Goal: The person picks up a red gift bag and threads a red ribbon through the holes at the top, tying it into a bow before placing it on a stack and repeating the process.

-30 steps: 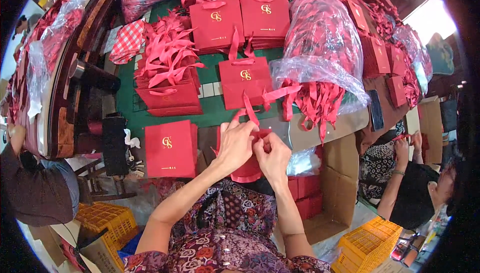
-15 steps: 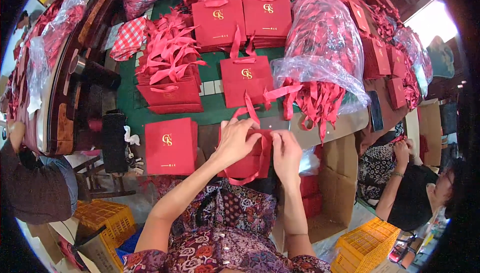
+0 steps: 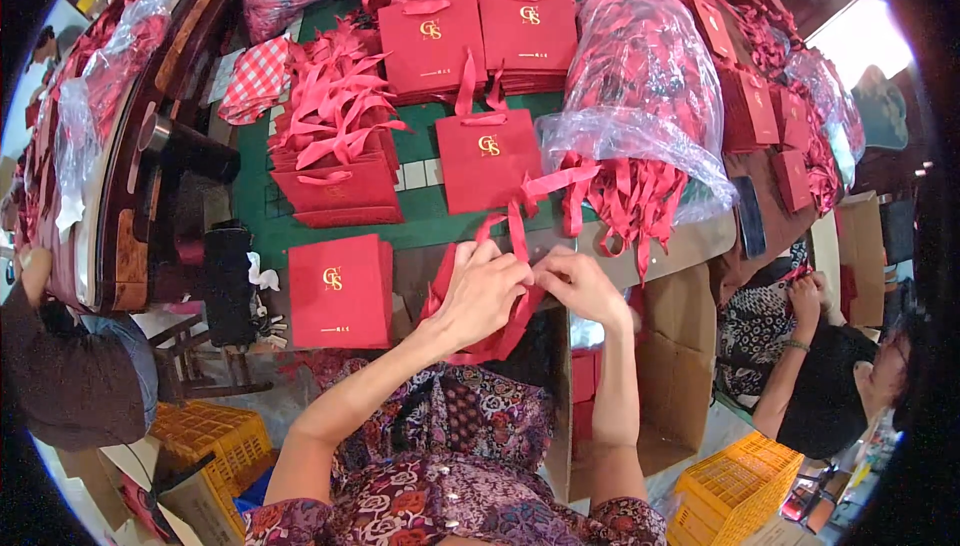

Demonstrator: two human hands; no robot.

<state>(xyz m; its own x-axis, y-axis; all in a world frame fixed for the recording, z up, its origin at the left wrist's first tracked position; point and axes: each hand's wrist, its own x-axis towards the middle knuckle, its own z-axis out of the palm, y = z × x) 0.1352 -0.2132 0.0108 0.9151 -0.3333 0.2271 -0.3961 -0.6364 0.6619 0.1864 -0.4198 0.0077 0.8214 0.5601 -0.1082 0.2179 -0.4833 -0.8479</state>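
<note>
Nearly closed, the left hand and right hand pinch a red bag, apparently threading ribbon; the next move needs steady pulling.

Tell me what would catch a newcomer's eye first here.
Probably the big clear plastic bag spilling red ribbons, upper right of centre. Next, the left hand and right hand together on a red bag, just below centre. A yellow crate stands lower right.
</note>
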